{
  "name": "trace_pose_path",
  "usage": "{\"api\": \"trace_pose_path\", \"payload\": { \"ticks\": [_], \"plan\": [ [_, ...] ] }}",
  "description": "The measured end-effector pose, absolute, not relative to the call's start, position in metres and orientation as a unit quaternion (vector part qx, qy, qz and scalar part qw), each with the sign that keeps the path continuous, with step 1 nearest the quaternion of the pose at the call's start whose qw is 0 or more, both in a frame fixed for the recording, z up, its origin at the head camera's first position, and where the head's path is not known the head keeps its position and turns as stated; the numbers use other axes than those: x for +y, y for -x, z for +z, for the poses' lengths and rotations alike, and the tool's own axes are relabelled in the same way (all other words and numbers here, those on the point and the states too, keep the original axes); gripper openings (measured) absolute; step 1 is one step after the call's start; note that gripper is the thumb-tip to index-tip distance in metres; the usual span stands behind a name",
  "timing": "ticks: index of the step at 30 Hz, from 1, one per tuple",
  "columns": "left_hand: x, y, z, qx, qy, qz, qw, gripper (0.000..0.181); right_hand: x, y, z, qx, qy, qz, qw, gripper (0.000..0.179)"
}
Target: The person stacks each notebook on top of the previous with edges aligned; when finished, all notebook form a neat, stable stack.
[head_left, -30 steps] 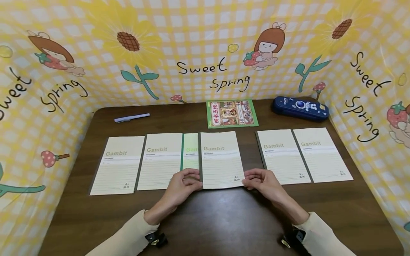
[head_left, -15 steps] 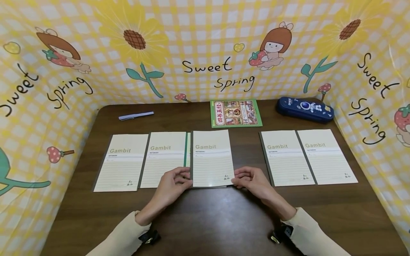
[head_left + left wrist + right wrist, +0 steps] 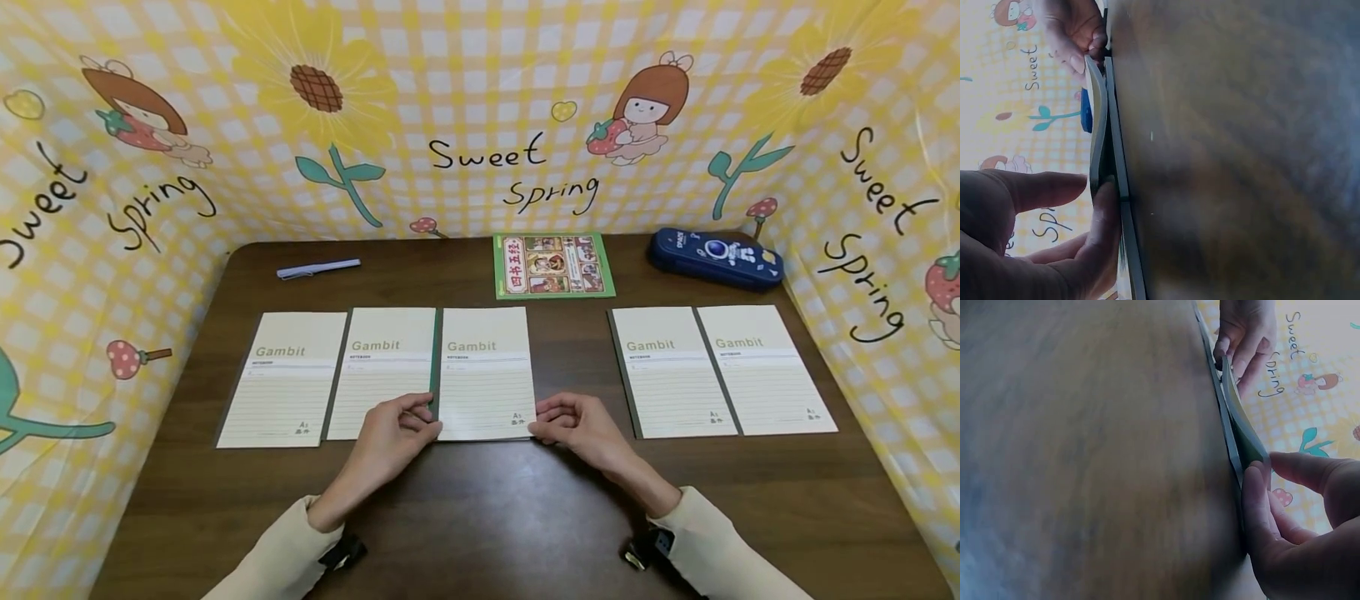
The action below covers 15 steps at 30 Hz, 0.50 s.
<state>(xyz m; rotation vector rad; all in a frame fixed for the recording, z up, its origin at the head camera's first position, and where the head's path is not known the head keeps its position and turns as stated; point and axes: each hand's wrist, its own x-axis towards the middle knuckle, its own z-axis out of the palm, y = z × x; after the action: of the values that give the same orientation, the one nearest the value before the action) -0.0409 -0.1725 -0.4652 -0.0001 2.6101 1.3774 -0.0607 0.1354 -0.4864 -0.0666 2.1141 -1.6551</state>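
Observation:
My left hand [image 3: 393, 433] pinches the lower left edge of a cream Gambit notebook [image 3: 487, 383], and my right hand [image 3: 577, 427] pinches its lower right corner. It lies over a green-spined notebook [image 3: 436, 350], of which only a thin strip shows at the left. In the left wrist view the held notebook [image 3: 1099, 119] bows upward, its lower edge lifted off what lies beneath. Between thumb and fingers of the right hand [image 3: 1291, 519] the same bent notebook [image 3: 1244, 428] shows in the right wrist view. To the left, a cream notebook [image 3: 386, 354] sits close beside my left hand.
Another cream notebook [image 3: 281, 383] lies at the far left, and two more, an inner one [image 3: 667, 375] and an outer one [image 3: 761, 367], at the right. Behind are a pale pen [image 3: 318, 269], a green-bordered book [image 3: 555, 267] and a blue pencil case [image 3: 716, 260]. Patterned cloth [image 3: 480, 108] surrounds the table.
Both hands have carried the cream notebook leftward and lowered it over the green notebook, covering nearly all of its cover. The other notebooks stay where they were; the head view has shifted slightly.

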Motion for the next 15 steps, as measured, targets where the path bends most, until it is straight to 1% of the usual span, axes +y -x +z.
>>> {"api": "trace_pose_path", "payload": {
  "ticks": [6, 15],
  "plan": [
    [-0.173, 0.0393, -0.4662, 0.895, -0.01, 0.44, 0.076, 0.046, 0.1332, 0.0605, -0.4867, 0.803, 0.064, -0.558, 0.199, 0.029],
    [-0.1719, 0.0381, -0.4655, 0.897, -0.022, 0.436, 0.074, 0.046, 0.1322, 0.0618, -0.4869, 0.821, 0.071, -0.535, 0.185, 0.033]
  ]
}}
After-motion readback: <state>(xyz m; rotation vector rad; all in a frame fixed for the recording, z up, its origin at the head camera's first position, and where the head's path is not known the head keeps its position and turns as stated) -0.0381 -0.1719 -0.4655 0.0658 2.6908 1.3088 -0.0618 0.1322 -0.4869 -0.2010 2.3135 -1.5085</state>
